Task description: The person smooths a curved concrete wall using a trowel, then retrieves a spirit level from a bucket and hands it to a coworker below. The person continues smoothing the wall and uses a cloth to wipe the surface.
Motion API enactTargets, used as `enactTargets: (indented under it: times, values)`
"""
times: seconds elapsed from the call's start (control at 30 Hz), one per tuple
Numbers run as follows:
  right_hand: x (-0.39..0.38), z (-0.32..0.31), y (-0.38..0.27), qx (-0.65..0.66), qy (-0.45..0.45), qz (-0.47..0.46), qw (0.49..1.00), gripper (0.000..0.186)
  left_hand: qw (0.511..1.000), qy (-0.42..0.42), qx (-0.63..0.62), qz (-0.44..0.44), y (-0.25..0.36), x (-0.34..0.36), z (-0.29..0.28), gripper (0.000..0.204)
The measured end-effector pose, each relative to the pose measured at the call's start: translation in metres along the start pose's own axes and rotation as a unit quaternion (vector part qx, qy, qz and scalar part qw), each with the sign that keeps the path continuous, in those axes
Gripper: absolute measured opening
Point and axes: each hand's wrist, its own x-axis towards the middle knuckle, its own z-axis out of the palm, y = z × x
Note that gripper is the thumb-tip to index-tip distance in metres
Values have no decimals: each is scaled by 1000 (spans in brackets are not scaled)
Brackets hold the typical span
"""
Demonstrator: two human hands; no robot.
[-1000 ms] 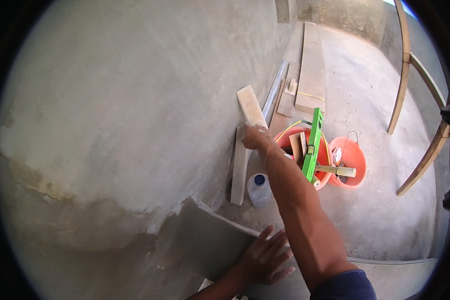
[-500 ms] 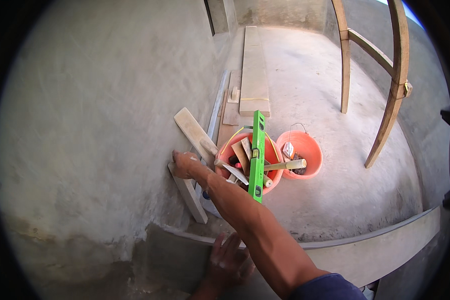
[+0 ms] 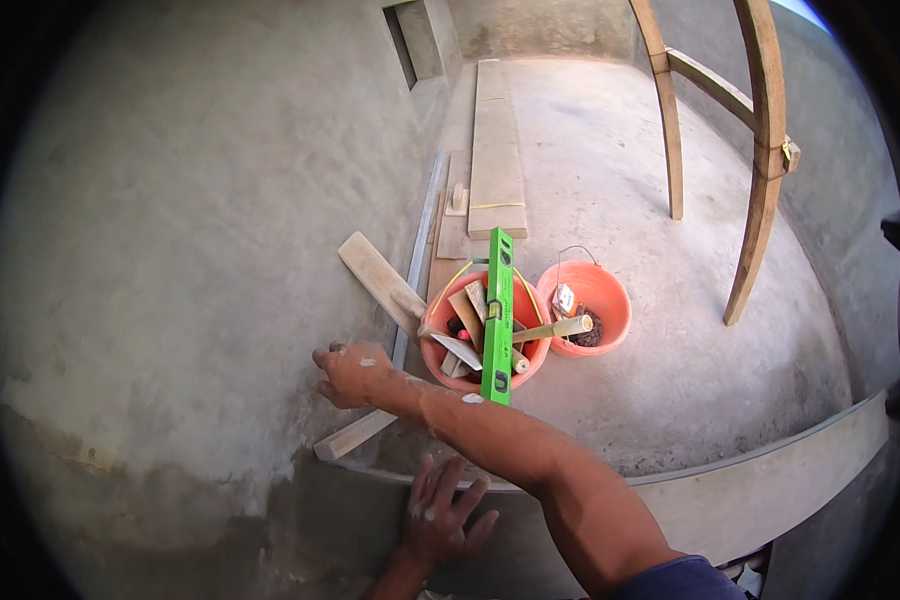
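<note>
My right arm reaches across to the left, and my right hand [image 3: 355, 375] is by the grey wall, its fingers loosely bent and apart with nothing visible in them. Just below it a short strip of wood [image 3: 353, 437] lies at a slant, its far part hidden under my forearm. My left hand [image 3: 445, 510] rests with spread fingers against the low cement ledge [image 3: 760, 500]. Beyond my right forearm stands an orange bucket [image 3: 433, 352] of hand tools, with a green spirit level [image 3: 497, 310] lying across it. A wooden board [image 3: 378, 275] leans beside the bucket.
A second orange bucket [image 3: 615, 310] holds dark scraps. Long planks [image 3: 497, 150] and a metal straightedge [image 3: 425, 220] lie along the left wall, near a wooden float [image 3: 457, 198]. A wooden trestle [image 3: 765, 170] stands at the right.
My right hand has let go of the wood strip and moved slightly down. The strip has tipped from steep to a flatter slant. My left hand's fingers have spread on the ledge.
</note>
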Motion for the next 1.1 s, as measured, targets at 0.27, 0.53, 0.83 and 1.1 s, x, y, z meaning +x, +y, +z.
enactTargets:
  times: [0.27,0.53,0.83,1.1]
  values:
    - [-66,-91,147,-111,12,269,957,57,1000,5,-13,-14,0,0,2,49]
    - [-101,-50,205,-35,64,440,895,106,1000,-7,-14,-22,-2,-2,4,51]
    - [-76,-40,158,-192,201,190,942,77,998,8,-44,-35,-5,-3,7,49]
    - [-3,32,4,-138,-217,-126,958,45,998,-40,-36,-44,-5,0,4,53]
